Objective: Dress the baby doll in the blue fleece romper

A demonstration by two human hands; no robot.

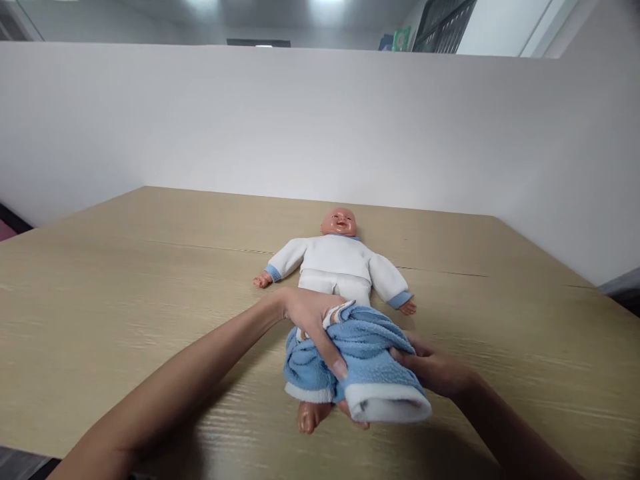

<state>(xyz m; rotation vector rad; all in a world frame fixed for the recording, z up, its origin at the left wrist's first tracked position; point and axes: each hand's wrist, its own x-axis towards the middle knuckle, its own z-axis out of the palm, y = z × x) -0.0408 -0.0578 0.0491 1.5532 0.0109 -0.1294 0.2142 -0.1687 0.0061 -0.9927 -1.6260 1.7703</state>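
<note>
A baby doll (336, 257) lies on its back on the wooden table, head away from me, in a white top with blue cuffs and white bottoms. Blue fleece trousers (373, 340) with white hems are bunched around its lower legs. One bare foot (313, 417) sticks out of the left trouser leg; the other foot shows partly beneath the right leg, whose white opening faces me. My left hand (317, 323) grips the trousers near the waistband, thumb laid over the fabric. My right hand (430, 363) pinches the outer side of the right trouser leg, its fingers partly hidden behind the cloth.
The wooden table (150, 280) spreads out around the doll, with seams across its top. A white partition wall (320, 120) rises behind its far edge. Beyond the wall stands a dark rack (443, 27).
</note>
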